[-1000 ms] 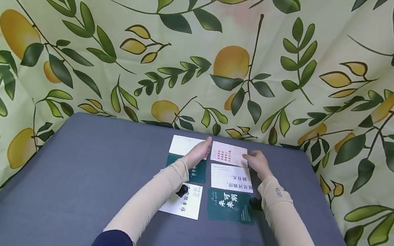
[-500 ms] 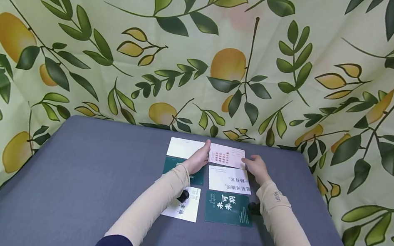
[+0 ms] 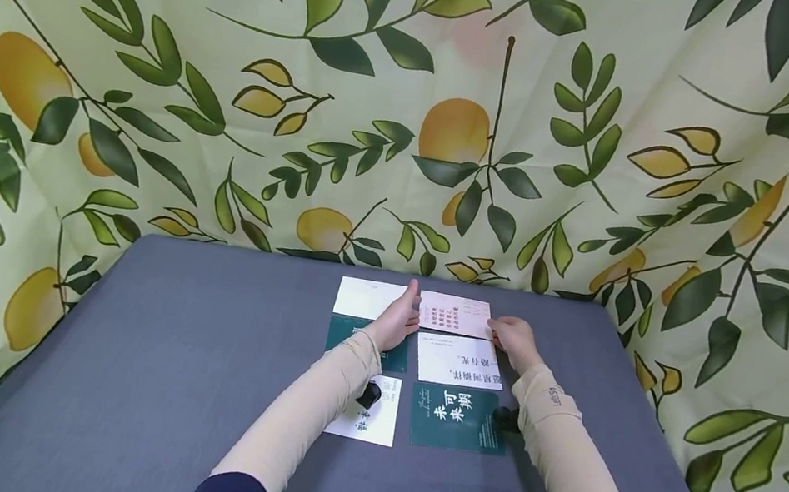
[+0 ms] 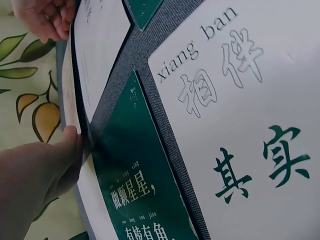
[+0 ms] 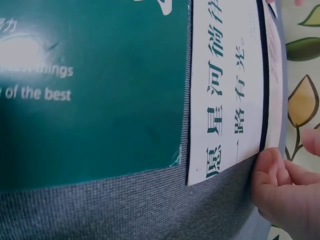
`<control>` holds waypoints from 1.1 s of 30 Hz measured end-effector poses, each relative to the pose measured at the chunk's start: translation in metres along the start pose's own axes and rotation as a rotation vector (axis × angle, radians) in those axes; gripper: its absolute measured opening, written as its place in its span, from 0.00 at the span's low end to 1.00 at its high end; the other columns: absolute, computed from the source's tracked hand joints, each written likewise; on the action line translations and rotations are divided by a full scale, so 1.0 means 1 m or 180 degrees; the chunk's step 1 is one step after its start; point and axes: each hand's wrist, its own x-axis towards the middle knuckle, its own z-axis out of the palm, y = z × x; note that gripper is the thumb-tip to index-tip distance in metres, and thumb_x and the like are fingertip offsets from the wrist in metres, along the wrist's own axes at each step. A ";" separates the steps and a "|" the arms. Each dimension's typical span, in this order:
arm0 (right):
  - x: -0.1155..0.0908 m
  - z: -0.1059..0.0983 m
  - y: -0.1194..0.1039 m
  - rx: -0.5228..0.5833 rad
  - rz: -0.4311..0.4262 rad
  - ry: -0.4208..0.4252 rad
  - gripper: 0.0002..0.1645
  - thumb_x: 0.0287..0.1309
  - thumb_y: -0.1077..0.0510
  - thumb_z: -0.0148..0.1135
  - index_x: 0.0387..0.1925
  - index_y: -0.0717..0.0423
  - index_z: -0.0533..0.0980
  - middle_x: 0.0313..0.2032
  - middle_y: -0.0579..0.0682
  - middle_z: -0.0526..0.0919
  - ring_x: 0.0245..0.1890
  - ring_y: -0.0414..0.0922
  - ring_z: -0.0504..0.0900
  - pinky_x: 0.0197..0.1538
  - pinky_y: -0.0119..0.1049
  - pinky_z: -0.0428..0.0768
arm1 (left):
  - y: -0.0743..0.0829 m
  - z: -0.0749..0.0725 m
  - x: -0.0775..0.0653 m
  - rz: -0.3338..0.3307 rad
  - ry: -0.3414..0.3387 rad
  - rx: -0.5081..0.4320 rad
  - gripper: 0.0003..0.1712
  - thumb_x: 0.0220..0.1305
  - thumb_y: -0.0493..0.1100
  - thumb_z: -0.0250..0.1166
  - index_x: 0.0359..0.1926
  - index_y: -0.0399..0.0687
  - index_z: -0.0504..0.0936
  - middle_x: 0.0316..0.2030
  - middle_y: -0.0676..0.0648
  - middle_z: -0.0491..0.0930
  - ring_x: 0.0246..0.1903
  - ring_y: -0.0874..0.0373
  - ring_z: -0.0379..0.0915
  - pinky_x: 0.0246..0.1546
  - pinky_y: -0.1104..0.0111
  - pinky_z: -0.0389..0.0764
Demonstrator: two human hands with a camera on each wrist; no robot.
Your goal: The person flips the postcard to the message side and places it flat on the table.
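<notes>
A pink card (image 3: 456,313) with red writing lies at the back of the table, top of the right-hand column. My left hand (image 3: 395,320) pinches its left edge, thumb uppermost. Its right edge is between the thumb and curled fingers of my right hand (image 3: 513,341); in the right wrist view the fingertips (image 5: 269,162) meet at the card's near corner. Just in front lies a white card (image 3: 457,362) with dark writing, a narrow dark gap between the two. Left of the pink card is a mostly blank white card (image 3: 363,297), partly hidden by my left hand.
A green card (image 3: 346,330) lies under my left wrist, partly covered, with a white lettered card (image 3: 378,427) in front. Another green card (image 3: 455,431) is nearest on the right. All lie on a grey-blue cloth-covered table (image 3: 195,369), with a leaf-and-fruit patterned curtain (image 3: 383,110) behind.
My left hand has come right to the pink card's left edge. The fingers of my right hand have drawn in on its right edge. The head view has shifted slightly.
</notes>
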 end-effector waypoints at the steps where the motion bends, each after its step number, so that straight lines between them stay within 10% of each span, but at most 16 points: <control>1: 0.000 -0.001 0.000 0.0061 0.0007 0.0049 0.30 0.65 0.58 0.45 0.63 0.74 0.60 0.55 0.65 0.70 0.46 0.48 0.72 0.47 0.37 0.75 | 0.001 0.000 0.000 0.0001 0.0003 -0.0040 0.43 0.70 0.65 0.31 0.71 0.36 0.45 0.70 0.28 0.45 0.71 0.39 0.44 0.70 0.57 0.52; 6: 0.000 -0.005 -0.001 0.0337 0.0024 0.0190 0.26 0.66 0.59 0.45 0.59 0.72 0.66 0.47 0.58 0.73 0.39 0.43 0.71 0.31 0.26 0.70 | 0.004 0.002 0.001 -0.0016 0.0111 -0.0173 0.42 0.71 0.64 0.31 0.70 0.34 0.48 0.68 0.27 0.51 0.69 0.40 0.49 0.70 0.57 0.54; 33: -0.006 0.000 -0.009 0.0817 -0.0336 0.0436 0.32 0.69 0.42 0.41 0.59 0.63 0.66 0.42 0.50 0.73 0.38 0.39 0.72 0.44 0.26 0.75 | 0.015 0.007 -0.006 0.0270 0.0417 0.0305 0.43 0.70 0.65 0.23 0.68 0.38 0.58 0.67 0.37 0.60 0.68 0.47 0.54 0.69 0.57 0.56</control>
